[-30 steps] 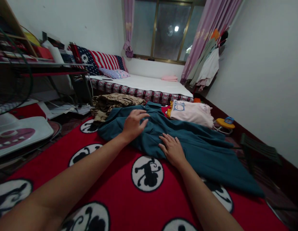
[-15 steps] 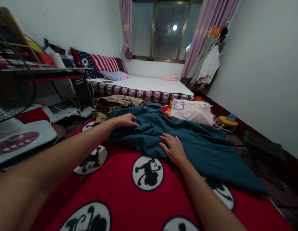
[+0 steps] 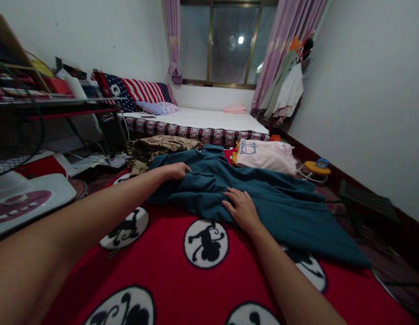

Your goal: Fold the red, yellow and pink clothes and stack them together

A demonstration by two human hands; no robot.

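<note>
A long teal garment with a collar, dress-like in cut, (image 3: 280,203) lies spread across a red blanket (image 3: 169,253) printed with monkey figures in white circles. At the garment's left part, my left hand (image 3: 177,171) is closed with its fingers pinching the cloth, and small folds run from it. My right hand (image 3: 242,206) rests flat on the garment's near middle, fingers apart and pressing the fabric. Behind the garment sit a folded pale pink top (image 3: 265,155) with a blue print and a heap of brown patterned cloth (image 3: 162,146).
To the left stand a cluttered desk (image 3: 60,100) and a white fan base (image 3: 30,198). A bed (image 3: 196,116) lies under the window. On the right are a yellow stool (image 3: 317,169), a dark folding stool (image 3: 367,198) and clothes hanging by the curtain (image 3: 287,97).
My left hand's fingers have closed onto the teal cloth, where they were looser before. My right hand stays flat in place. The whole view has shifted slightly.
</note>
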